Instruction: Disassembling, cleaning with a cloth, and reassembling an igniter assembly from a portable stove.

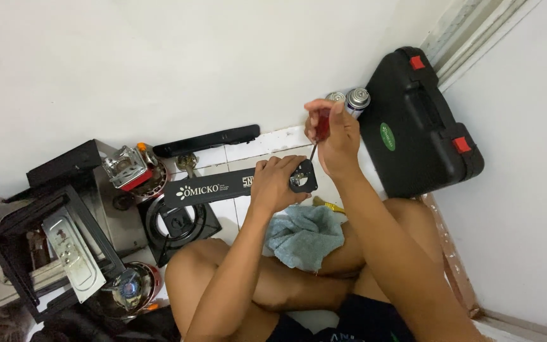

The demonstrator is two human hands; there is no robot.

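Screwdriver work goes best with the right hand, closed around the red handle, keeping the shaft upright on the small black bracket, which the left hand pinches steady above the white tiled floor, near the wall.

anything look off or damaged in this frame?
Nothing looks damaged or spilled. The stove casing lies tilted on the floor, apart from the burner ring plate and front panel. The left hand holds a small black bracket while the right hand drives a red-handled screwdriver into it.
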